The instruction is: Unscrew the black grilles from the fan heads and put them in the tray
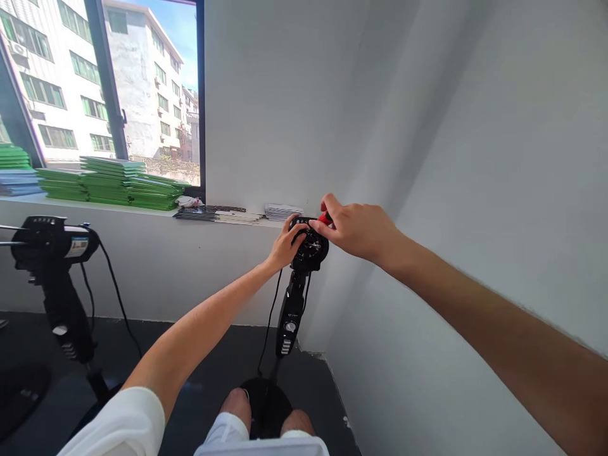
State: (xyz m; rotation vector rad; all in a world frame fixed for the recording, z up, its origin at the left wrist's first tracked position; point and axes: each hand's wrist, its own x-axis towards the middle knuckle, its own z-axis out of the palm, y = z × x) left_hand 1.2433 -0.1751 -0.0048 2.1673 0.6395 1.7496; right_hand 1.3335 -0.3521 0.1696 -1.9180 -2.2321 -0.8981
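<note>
A black stand fan without its blades or cage stands in the room's corner, its round motor head [311, 248] at the top of a column with a control panel [289, 320]. My left hand [285, 244] is wrapped round the left side of the motor head. My right hand [357, 228] is closed over the head's top right, pinching a small red tool or part [325, 218] against it. What the red piece is stays unclear. The fan's round base [266, 405] sits on the dark floor between my knees.
A second black fan motor on a stand [50, 244] is at the left with a trailing cable. The white window ledge [142, 212] carries stacks of green booklets [111, 180] and flat dark and white papers [218, 214]. White walls meet close behind the fan.
</note>
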